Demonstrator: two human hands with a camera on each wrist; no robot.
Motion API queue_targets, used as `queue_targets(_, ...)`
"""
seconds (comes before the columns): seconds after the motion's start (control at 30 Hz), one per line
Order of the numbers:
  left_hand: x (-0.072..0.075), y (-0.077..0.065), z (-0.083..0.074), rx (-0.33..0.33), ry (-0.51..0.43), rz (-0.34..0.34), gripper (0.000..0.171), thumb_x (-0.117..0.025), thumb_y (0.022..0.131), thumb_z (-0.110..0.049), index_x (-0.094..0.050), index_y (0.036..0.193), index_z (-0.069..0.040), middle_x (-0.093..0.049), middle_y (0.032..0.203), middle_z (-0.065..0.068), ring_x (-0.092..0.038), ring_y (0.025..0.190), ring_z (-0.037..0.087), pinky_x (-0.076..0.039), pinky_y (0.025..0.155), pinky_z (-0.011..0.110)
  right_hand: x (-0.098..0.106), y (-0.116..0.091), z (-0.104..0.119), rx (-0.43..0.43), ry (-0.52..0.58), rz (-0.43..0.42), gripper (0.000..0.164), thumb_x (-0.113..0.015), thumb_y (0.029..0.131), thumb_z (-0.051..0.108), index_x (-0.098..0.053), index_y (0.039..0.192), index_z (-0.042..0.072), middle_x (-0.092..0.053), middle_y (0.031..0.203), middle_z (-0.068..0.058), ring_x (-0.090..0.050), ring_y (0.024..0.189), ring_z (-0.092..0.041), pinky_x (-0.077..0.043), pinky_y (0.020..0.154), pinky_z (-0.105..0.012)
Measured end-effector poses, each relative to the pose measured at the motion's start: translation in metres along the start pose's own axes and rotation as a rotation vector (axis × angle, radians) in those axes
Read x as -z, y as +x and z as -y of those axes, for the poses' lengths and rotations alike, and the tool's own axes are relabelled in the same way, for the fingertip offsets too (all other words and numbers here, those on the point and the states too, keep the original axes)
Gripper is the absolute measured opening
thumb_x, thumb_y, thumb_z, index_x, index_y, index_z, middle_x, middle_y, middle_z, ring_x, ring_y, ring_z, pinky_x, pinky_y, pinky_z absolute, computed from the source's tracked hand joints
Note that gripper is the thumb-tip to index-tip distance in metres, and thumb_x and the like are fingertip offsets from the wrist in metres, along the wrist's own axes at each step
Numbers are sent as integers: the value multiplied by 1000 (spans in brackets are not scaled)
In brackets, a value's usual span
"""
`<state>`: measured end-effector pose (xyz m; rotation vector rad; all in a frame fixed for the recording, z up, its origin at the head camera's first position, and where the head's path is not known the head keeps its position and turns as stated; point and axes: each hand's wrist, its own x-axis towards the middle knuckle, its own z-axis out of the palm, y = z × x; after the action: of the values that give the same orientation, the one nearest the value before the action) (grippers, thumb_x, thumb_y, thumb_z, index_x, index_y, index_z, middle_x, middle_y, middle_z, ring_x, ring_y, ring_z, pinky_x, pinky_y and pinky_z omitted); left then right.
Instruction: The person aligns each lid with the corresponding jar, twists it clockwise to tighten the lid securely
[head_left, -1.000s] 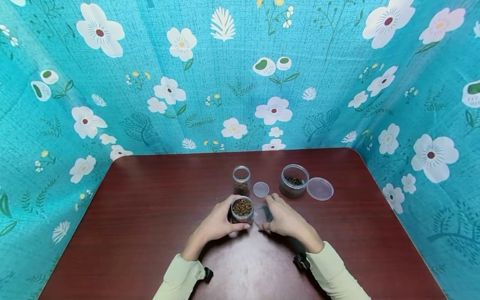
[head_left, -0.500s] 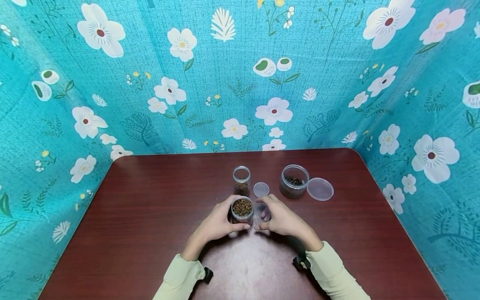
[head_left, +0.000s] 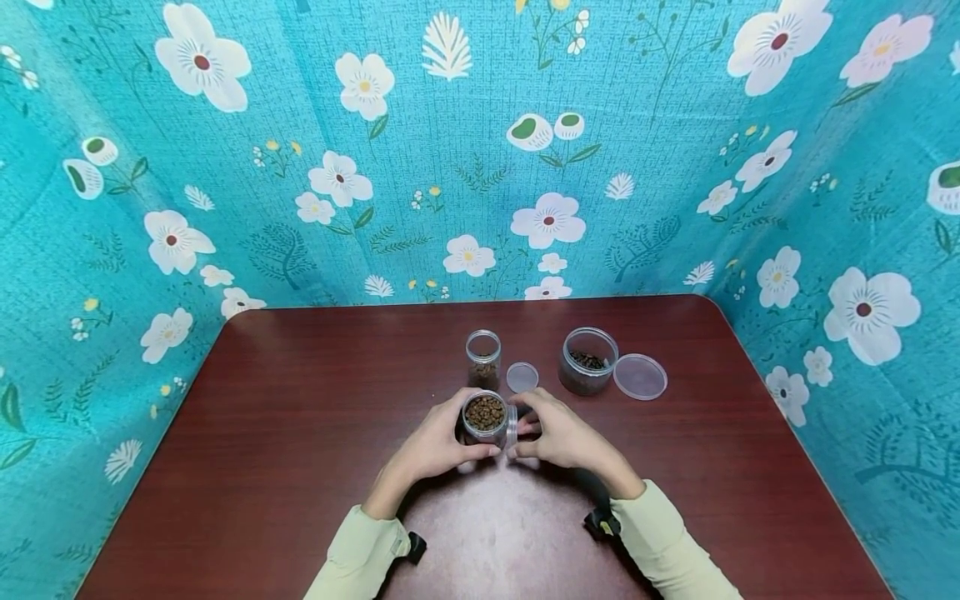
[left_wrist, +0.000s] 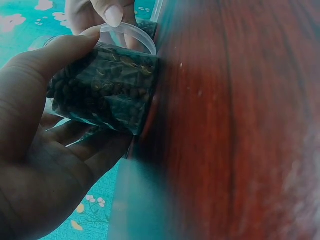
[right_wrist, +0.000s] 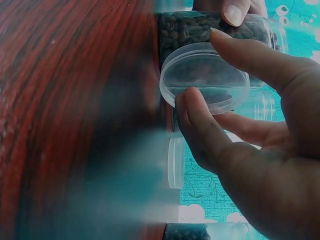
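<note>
A clear jar (head_left: pixel 486 414) filled nearly to its rim with brown pellets stands upright near the middle of the table. My left hand (head_left: pixel 438 442) grips it from the left, thumb in front and fingers behind. To the right of the jar, a clear round lid (head_left: pixel 512 427) stands on its edge, close against the jar's side. My right hand (head_left: pixel 566 433) holds this lid at its rim between thumb and fingers; in the right wrist view the lid's (right_wrist: pixel 202 70) open inner side faces the palm.
Behind the gripped jar is a narrow jar (head_left: pixel 483 367), partly filled with pellets, with a small lid (head_left: pixel 522 377) lying beside it. Further right stand a wide open jar (head_left: pixel 588 371) of dark pellets and a large flat lid (head_left: pixel 641 377). A floral cloth (head_left: pixel 420 183) hangs behind the table.
My right hand has turned the lid from lying tilted beside the jar to standing on its edge, and the hand has shifted slightly left. The left hand and jar have not moved.
</note>
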<state>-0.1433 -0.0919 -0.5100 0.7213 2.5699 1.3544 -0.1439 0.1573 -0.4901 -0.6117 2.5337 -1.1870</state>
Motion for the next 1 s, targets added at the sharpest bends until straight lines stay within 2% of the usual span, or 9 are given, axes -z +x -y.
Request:
queue_targets(0.2, 1, 0, 0, 6, 10, 3, 76, -92, 82, -30, -51, 146, -20, -68, 135, -1, -66, 123, 14, -52, 109, 41, 1, 2, -4, -12, 43, 18, 74, -93, 79, 16, -57, 143, 2, -65, 131, -18, -73, 110, -26, -62, 93, -37)
queue_targets(0.37, 1, -1, 0, 9, 8, 5, 76, -92, 83, -30, -50, 146, -21, -68, 136, -2, -66, 123, 14, -52, 109, 41, 2, 4, -4, 3, 90, 48, 71, -91, 81, 13, -57, 142, 0, -72, 121, -18, -75, 104, -26, -64, 88, -37)
queue_targets(0.73, -1, -3, 1, 27, -7, 6, 76, -92, 82, -28, -51, 146, -21, -68, 135, -2, -65, 123, 12, -52, 109, 40, 2, 2, -5, 56, 37, 66, 66, -89, 82, 16, -58, 138, 1, -74, 116, -14, -73, 103, -29, -63, 85, -34)
queue_targets(1.0, -1, -2, 1, 16, 4, -2, 76, -92, 82, -31, -51, 145, -24, -69, 133, -4, -66, 121, 12, -53, 107, 40, 8, 1, -5, 49, 72, 47, 65, -88, 83, 16, -58, 139, 2, -72, 119, -14, -73, 105, -31, -63, 88, -42)
